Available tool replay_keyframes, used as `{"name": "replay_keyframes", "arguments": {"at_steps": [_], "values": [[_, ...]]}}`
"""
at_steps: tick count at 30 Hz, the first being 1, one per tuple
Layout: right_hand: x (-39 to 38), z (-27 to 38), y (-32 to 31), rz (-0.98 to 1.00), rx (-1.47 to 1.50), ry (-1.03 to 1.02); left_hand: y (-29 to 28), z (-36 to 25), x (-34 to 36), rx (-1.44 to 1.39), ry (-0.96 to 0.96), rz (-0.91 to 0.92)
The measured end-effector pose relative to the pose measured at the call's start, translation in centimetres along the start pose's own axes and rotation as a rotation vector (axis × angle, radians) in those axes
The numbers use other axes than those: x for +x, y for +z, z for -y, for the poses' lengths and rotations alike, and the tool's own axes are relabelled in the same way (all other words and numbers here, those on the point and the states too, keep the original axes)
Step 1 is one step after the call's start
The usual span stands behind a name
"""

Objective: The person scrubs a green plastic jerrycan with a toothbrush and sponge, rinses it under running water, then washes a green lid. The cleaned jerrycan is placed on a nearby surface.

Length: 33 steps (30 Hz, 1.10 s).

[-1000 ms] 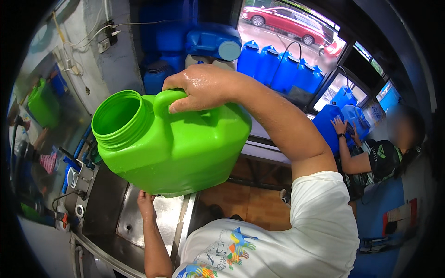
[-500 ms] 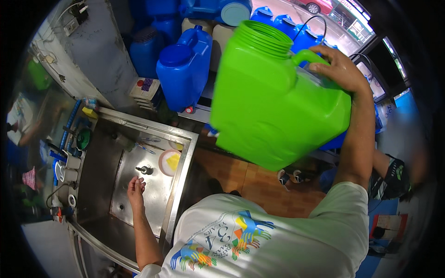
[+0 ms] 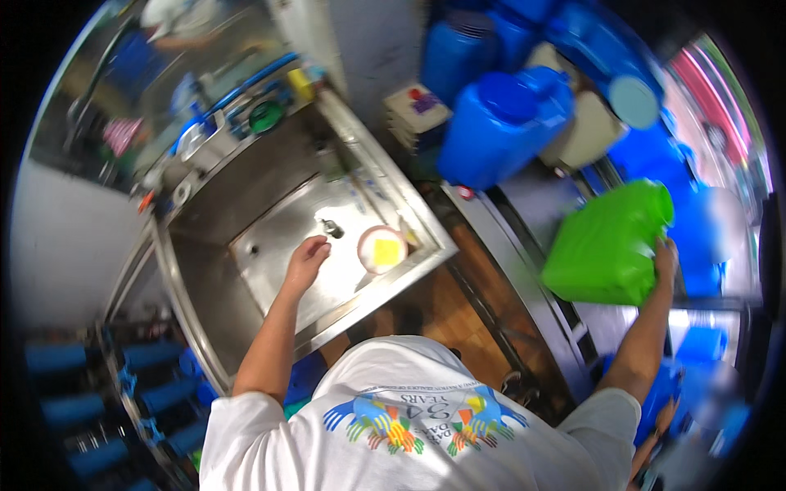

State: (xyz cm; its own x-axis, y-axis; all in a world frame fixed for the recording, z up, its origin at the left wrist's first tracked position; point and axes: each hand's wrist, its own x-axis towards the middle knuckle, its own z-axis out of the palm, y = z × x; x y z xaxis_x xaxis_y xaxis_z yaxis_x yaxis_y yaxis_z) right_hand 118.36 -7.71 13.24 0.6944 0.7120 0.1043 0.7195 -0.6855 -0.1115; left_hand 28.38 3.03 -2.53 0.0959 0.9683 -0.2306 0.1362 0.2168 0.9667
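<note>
I take the steel sink (image 3: pixel 246 204) as my landmark. On its floor I see a small drain fitting (image 3: pixel 331 228), and just right of that a round white dish holding a yellow sponge (image 3: pixel 381 250). Behind the sink, along its back rim, a blue hose (image 3: pixel 246 86) runs past a green round object (image 3: pixel 266 116) and a yellow block (image 3: pixel 300 82). To the right of the sink stands a small stack of white pads (image 3: pixel 417 114), and beyond it a big blue jug (image 3: pixel 503 123) with more blue jugs (image 3: pixel 491 33) crowded behind. Between the sink and those jugs I see a strip of wooden floor (image 3: pixel 458 311). Left of and below the sink, blue racks (image 3: pixel 90 393) are blurred.
</note>
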Motion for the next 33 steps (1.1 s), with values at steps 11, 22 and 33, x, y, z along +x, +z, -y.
{"name": "replay_keyframes", "arguments": {"at_steps": [11, 22, 33], "values": [[-16.3, 37.0, 5.2, -0.007, 0.477, -0.727, -9.4, -6.8, 9.8, 0.9, 0.315, -0.182], [-30.7, 51.9, 15.5, 0.338, 0.299, -0.725, -18.0, -7.8, 28.4, 1.4, 0.465, -0.306], [-31.1, 52.6, 15.1, 0.262, 0.207, -0.661, -17.4, -5.2, 33.6, 1.318, 0.639, -0.422]]}}
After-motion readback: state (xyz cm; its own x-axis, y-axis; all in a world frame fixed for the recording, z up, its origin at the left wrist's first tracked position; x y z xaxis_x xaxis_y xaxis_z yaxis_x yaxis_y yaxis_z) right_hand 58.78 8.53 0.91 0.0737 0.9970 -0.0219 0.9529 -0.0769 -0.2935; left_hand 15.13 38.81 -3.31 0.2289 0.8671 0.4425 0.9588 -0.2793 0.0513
